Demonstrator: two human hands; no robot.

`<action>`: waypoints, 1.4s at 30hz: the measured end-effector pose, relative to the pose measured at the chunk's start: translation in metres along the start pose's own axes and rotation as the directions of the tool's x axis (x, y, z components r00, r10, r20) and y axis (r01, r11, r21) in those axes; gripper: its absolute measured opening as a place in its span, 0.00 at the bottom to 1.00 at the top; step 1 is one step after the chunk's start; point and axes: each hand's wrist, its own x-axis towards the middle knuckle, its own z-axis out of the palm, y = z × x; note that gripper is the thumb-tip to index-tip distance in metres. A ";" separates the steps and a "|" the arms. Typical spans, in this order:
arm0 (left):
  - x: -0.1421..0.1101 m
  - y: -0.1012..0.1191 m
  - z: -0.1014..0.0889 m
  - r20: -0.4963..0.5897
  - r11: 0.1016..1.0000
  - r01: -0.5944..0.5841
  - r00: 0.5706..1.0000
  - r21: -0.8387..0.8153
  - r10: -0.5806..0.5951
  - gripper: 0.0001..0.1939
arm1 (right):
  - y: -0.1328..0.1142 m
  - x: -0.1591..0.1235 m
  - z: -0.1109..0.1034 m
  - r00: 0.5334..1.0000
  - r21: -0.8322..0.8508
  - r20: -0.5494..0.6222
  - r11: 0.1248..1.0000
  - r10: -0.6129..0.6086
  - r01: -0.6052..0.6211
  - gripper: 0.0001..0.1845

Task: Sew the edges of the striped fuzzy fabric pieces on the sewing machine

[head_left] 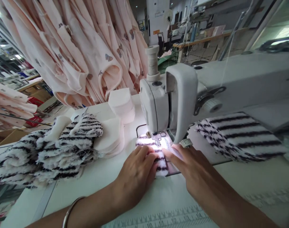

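A small zebra-striped fleece piece point(161, 164) lies under the presser foot point(158, 137) of a white sewing machine point(206, 91), lit by the machine's lamp. My left hand point(137, 172) rests on the piece's left side, fingers curled down flat on it. My right hand point(189, 167) presses on its right side, fingers stretched toward the needle. Both hands touch the fabric and hold it against the table.
A heap of striped fleece pieces point(51, 152) lies at left, with stacks of white cut pieces point(120, 104) beside it. More striped fleece point(239, 136) sits under the machine arm at right. Pink garments point(87, 47) hang behind. A ruler strip point(163, 218) marks the table's front edge.
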 end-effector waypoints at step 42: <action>0.003 -0.002 -0.003 0.028 0.993 -0.121 0.992 0.012 0.120 0.09 | -0.025 -0.003 0.008 0.980 -0.044 -0.201 0.999 0.004 -0.013 0.27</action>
